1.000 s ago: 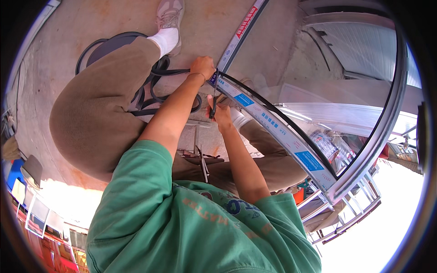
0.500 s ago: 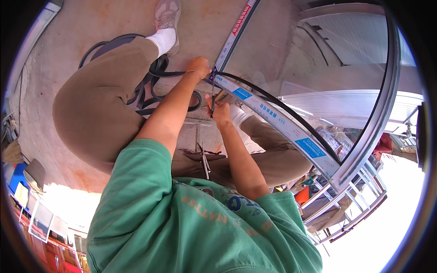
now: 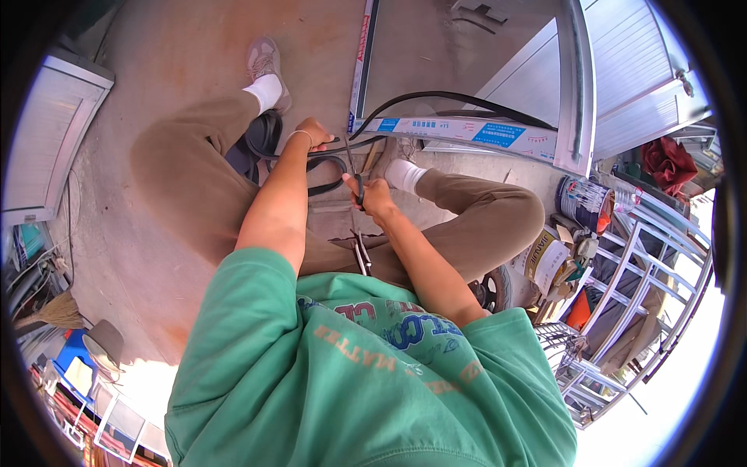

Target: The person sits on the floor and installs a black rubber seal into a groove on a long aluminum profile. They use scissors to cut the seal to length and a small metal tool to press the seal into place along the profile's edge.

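Just above the middle of the frame, the left hand [image 3: 315,134] is curled shut around a black rubber strip [image 3: 436,100], gripping it where the strip leaves a loose coil [image 3: 268,140] lying on the floor beside the person's left knee. From that grip the strip arches toward the upper right and runs along an aluminium frame [image 3: 467,128] that carries blue-and-white labels; the frame's corner sits just to the right of the left hand, with one bar going straight up the frame and the other slanting to the right.

A little lower and to the right, the right hand [image 3: 373,198] is closed in a fist around the handles of a pair of scissors [image 3: 354,175]. The thin blades point upward, toward the strip between the two hands; whether the blades actually touch the rubber cannot be told. The fingers of this hand are pressed together, none spread.

The person sits low, knees apart in tan trousers, with a green shirt filling the lower part of the frame. A white sock and pale shoe [image 3: 264,66] show at the top, another white sock [image 3: 405,175] just right of the right hand.

At the right edge stand a paint tin [image 3: 583,204], a roll of tape [image 3: 545,253] and a metal rack [image 3: 646,280]; a broom [image 3: 47,311] lies at the left edge
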### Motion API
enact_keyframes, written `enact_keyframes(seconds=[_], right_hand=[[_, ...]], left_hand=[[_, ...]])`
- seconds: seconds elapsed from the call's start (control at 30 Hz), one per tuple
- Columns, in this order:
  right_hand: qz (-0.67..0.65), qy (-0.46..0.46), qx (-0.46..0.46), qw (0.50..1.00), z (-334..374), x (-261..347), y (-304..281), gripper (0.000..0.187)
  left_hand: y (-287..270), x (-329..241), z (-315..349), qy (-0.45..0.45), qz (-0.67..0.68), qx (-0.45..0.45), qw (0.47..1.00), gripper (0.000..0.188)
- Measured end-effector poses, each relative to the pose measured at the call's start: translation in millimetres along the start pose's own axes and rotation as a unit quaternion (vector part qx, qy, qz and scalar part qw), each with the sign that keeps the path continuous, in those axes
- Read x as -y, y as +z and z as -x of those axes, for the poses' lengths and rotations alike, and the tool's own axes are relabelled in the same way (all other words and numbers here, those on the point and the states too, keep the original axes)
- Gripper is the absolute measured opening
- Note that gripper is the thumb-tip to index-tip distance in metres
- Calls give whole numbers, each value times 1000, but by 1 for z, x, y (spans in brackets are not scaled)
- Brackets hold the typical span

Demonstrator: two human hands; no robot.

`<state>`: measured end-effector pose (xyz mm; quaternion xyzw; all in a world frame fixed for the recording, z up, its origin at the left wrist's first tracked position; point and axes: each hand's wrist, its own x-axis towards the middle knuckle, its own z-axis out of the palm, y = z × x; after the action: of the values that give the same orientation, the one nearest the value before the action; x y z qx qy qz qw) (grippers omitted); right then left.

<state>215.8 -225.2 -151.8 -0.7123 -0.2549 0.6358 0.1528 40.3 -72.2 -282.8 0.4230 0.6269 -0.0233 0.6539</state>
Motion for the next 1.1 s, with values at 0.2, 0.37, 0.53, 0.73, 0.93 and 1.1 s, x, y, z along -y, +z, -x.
enact_keyframes(seconds=[0.2,0.37,0.53,0.73,0.93,1.1], right_hand=[[-123,51,93,987,104,35,-32,61],[-168,-13,175,970,216,21,-91,57],[-278,-229,69,930,257,-4,-147,57],[-363,-391,-282,798,224,20,-219,49],[-425,-475,-415,650,162,60,-250,50],[-367,-490,-464,640,146,73,-234,40]], left_hand=[[-2,-23,35,-38,-200,-30,978,24],[43,-30,53,-32,-271,4,962,27],[116,-20,30,135,-293,37,946,27],[189,-93,79,354,-432,-3,830,27],[205,-132,44,487,-570,-108,653,22],[194,-141,15,348,-730,-109,578,16]])
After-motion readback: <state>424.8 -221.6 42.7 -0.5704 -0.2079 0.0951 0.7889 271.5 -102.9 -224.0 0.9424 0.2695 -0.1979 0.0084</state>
